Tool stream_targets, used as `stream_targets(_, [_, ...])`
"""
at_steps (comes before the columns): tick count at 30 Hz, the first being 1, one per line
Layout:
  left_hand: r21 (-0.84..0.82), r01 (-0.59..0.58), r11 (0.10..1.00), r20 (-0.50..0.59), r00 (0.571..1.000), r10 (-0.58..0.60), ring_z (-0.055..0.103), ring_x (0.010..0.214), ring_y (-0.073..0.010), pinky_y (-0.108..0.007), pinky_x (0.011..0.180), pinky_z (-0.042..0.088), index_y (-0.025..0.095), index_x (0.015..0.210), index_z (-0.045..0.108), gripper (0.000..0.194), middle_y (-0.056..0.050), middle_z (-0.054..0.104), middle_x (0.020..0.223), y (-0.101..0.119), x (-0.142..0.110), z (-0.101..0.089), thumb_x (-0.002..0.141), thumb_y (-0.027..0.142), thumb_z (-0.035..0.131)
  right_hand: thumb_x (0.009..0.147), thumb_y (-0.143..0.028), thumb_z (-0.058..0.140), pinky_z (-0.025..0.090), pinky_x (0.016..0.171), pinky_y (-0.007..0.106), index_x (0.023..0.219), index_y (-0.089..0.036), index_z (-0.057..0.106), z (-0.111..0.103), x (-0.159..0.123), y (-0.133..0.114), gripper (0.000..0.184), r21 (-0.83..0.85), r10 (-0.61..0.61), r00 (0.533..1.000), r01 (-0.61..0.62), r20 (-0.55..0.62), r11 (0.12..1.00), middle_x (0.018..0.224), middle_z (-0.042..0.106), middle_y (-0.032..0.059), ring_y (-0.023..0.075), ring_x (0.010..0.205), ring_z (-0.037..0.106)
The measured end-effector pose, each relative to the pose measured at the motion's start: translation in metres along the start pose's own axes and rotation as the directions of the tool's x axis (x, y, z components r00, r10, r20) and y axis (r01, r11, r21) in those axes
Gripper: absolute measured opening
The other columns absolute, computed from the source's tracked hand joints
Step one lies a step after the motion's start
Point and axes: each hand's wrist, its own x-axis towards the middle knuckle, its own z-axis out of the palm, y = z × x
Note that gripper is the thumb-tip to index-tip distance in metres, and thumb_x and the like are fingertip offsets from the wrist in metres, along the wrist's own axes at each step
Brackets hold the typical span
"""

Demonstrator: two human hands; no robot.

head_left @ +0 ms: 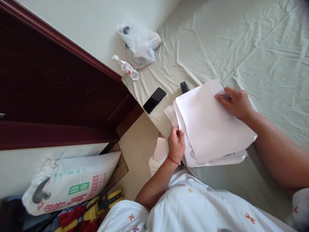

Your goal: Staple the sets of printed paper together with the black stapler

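Note:
A loose stack of white paper sheets (210,125) lies tilted above my lap, over the bed's edge. The top sheet looks blank, while print and a round stamp show along the lower sheets. At the near-left edge my left hand (176,143), with a red string bracelet (173,160) on the wrist, pinches the sheets between thumb and fingers. My right hand (235,103) grips the far-right edge, thumb on top and fingers hidden beneath. Just beyond the papers are a black phone (154,100) and a small black object (184,87), partly covered by them.
A pale green sheet (260,54) covers the bed. By the wall lie a clear bottle (129,70) and a white plastic bag (141,45). A dark red wooden door (55,74) stands at left, with a large printed sack (77,180) below it.

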Motion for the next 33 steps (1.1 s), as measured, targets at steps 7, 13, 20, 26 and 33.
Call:
stream_targets(7, [-0.314, 0.212, 0.925, -0.028, 0.972, -0.233, 0.050, 0.080, -0.0137, -0.026, 0.079, 0.045, 0.022, 0.092, 0.046, 0.044, 0.000, 0.051, 0.084, 0.001, 0.003, 0.021, 0.098, 0.065, 0.050, 0.089, -0.043, 0.060, 0.031, 0.060, 0.034, 0.068, -0.026, 0.032, 0.000, 0.000, -0.002, 0.039, 0.014, 0.023, 1.000, -0.023, -0.007, 1.000, 0.054, 0.038, -0.0028, 0.0145, 0.057, 0.035])
stream_targets(13, [-0.533, 0.228, 0.814, 0.005, 0.964, -0.267, 0.057, 0.089, -0.0129, -0.027, 0.087, 0.050, 0.021, 0.101, 0.050, 0.049, -0.001, 0.058, 0.093, 0.005, 0.003, 0.033, 0.091, 0.068, 0.062, 0.089, -0.043, 0.059, 0.033, 0.059, 0.034, 0.066, -0.027, 0.031, 0.001, 0.000, -0.003, 0.040, 0.035, -0.004, 1.000, 0.005, -0.028, 0.999, 0.053, 0.036, -0.0023, 0.0164, 0.054, 0.036])
stream_targets(20, [-0.400, 0.114, 0.910, -0.013, 0.992, -0.129, 0.066, 0.087, -0.0135, -0.026, 0.086, 0.053, 0.021, 0.101, 0.054, 0.040, -0.003, 0.068, 0.093, 0.009, 0.000, 0.023, 0.091, 0.056, 0.069, 0.080, -0.044, 0.074, 0.048, 0.064, 0.034, 0.086, -0.027, 0.055, 0.008, 0.006, 0.007, 0.026, 0.277, -0.027, 0.999, 0.035, -0.033, 0.960, 0.081, 0.061, 0.0005, 0.0182, 0.070, 0.055])
stream_targets(26, [-0.214, -0.074, 0.974, -0.032, 0.997, 0.069, 0.073, 0.095, -0.0166, -0.027, 0.086, 0.057, 0.022, 0.110, 0.060, 0.026, -0.007, 0.076, 0.103, 0.019, -0.018, 0.013, 0.099, 0.046, 0.061, 0.075, -0.042, 0.088, 0.057, 0.097, 0.038, 0.123, -0.028, 0.066, -0.004, 0.015, 0.025, 0.055, 0.755, -0.050, 0.973, -0.141, 0.224, 0.641, 0.122, 0.073, 0.0075, 0.0240, 0.106, 0.069])
stream_targets(33, [-0.044, -0.287, 0.957, -0.045, 0.957, 0.285, 0.078, 0.097, -0.0199, -0.030, 0.083, 0.060, 0.023, 0.126, 0.063, 0.027, -0.009, 0.080, 0.109, 0.017, -0.030, 0.019, 0.101, 0.033, 0.058, 0.064, -0.042, 0.095, 0.060, 0.086, 0.045, 0.093, -0.025, 0.078, -0.013, 0.007, 0.022, 0.037, 0.808, 0.062, 0.944, -0.311, 0.324, 0.500, 0.096, 0.079, 0.0079, 0.0261, 0.086, 0.073])
